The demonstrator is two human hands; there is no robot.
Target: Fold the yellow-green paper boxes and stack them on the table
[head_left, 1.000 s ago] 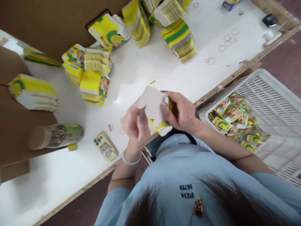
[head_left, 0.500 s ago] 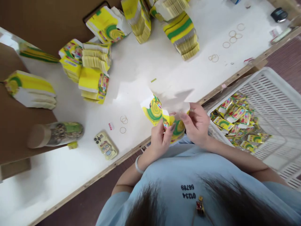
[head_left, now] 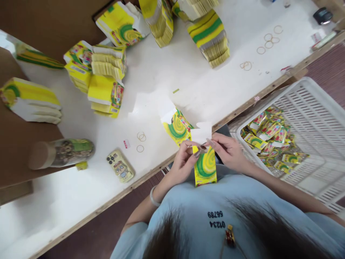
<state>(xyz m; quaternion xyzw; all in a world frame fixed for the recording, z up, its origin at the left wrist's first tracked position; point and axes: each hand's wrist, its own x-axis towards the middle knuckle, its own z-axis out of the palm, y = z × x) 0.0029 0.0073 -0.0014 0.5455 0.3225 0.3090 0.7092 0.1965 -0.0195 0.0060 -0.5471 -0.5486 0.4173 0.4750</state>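
Observation:
Close to my body, at the table's front edge, both hands hold a small yellow and green folding carton [head_left: 205, 167] with its white flap upward. My left hand [head_left: 184, 158] is closed, fingertips pinching the carton just below the flap. From the other side, my right hand [head_left: 228, 149] pinches the same area with thumb and fingers. Fingers hide part of the carton's opening. Just beyond my left hand, more flat cartons of the same print [head_left: 176, 127] lie on the table, white end pointing away from me.
Carton stacks [head_left: 106, 90] stand at the back left, with another bundle [head_left: 208, 36] farther back. A phone [head_left: 120, 165], a jar [head_left: 64, 154] and rubber bands [head_left: 141, 136] lie left on the white table [head_left: 151, 77]. At right, a white basket [head_left: 320, 108] holds many filled cartons [head_left: 269, 129].
The carton in my hands has turned upright, its printed face now showing and its white flap raised. Both hands have shifted to its upper end. The cartons on the table stay put.

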